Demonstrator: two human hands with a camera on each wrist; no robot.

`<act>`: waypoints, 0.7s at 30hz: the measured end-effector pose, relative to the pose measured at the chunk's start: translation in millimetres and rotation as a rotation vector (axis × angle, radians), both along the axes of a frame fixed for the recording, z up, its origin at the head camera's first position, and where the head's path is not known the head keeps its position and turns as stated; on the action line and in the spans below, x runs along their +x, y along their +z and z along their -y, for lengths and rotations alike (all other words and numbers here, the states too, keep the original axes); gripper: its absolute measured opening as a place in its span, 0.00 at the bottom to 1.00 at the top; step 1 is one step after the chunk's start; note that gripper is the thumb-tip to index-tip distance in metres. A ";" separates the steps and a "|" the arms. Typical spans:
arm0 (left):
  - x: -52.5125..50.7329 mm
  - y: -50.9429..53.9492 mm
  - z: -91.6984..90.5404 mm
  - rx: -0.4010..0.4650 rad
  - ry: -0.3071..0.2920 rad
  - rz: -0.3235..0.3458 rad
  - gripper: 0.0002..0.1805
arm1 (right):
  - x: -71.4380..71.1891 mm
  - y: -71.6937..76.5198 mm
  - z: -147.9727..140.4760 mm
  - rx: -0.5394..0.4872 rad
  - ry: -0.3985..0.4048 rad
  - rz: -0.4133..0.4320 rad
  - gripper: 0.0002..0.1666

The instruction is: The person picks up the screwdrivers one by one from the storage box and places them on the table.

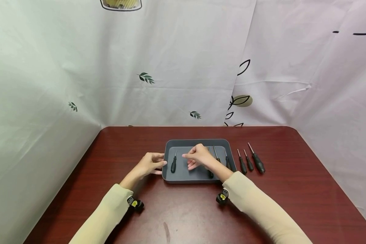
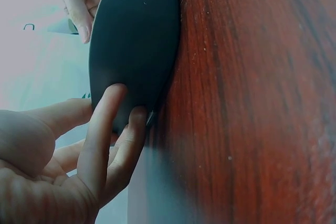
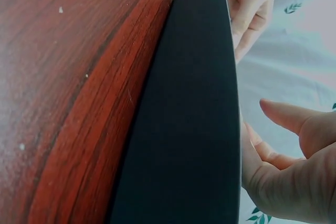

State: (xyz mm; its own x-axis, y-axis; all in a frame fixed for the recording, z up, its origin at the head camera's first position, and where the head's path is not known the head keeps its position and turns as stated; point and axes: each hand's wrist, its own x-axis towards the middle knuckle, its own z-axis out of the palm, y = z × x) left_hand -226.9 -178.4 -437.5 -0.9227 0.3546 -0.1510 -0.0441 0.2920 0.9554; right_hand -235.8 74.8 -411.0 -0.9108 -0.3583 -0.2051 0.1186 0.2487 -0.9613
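Observation:
A grey tray lies on the table, with a black-handled screwdriver near its left side. My left hand holds the tray's left wall, thumb at the rim and fingers against the outside; the left wrist view shows those fingers on the dark wall. Over the middle of the tray is my right hand, its fingers loosely bent and nothing visible between them. In the right wrist view, its thumb stands apart from the fingers. More screwdrivers lie in the tray's right part, partly hidden by the right forearm.
Right of the tray, a large screwdriver and two smaller ones, one beside the tray and one between, lie on the reddish-brown table. A pale patterned curtain rises behind the table and along its sides.

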 end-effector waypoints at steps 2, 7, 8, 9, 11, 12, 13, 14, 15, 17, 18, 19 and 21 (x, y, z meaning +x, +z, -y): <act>-0.3 -0.2 0.1 -0.005 0.001 -0.002 0.28 | 0.5 0.3 2.2 0.000 -0.010 -0.002 0.18; -0.6 0.3 -0.8 -0.004 -0.004 -0.009 0.28 | -0.3 -1.0 9.3 0.001 -0.038 -0.008 0.16; -0.6 0.5 -1.1 -0.004 -0.004 -0.010 0.28 | -0.6 -1.7 10.9 0.001 -0.042 -0.005 0.16; -0.4 1.0 -1.3 -0.005 -0.001 -0.009 0.28 | -1.1 -2.8 12.6 -0.001 -0.046 -0.003 0.15; 0.0 1.5 -1.5 -0.008 0.004 -0.006 0.28 | -1.6 -4.1 15.9 0.005 -0.054 0.004 0.15; 0.3 1.4 -1.8 -0.009 0.005 -0.005 0.28 | -1.5 -4.6 17.7 0.011 -0.059 0.007 0.15; 0.6 1.5 -1.8 -0.010 0.007 -0.004 0.28 | -1.8 -5.6 19.6 0.018 -0.064 0.009 0.14; 1.0 1.7 -1.8 -0.012 0.009 -0.003 0.28 | -2.1 -6.7 21.5 0.024 -0.069 0.012 0.14; 1.3 1.7 -1.8 -0.013 0.011 -0.002 0.28 | -2.4 -7.9 23.4 0.034 -0.074 0.012 0.14; 1.3 1.6 -1.7 -0.014 0.011 -0.002 0.28 | -3.0 -9.0 26.9 0.058 -0.085 0.015 0.14; 1.2 1.6 -1.6 -0.014 0.009 -0.002 0.28 | -3.2 -9.5 28.5 0.064 -0.088 0.017 0.14; 1.1 1.8 -1.5 -0.014 0.007 -0.002 0.28 | -3.4 -10.1 30.1 0.069 -0.092 0.020 0.14; 0.6 1.4 -1.4 -0.014 0.002 -0.003 0.28 | -3.9 -10.5 33.0 0.077 -0.099 0.024 0.15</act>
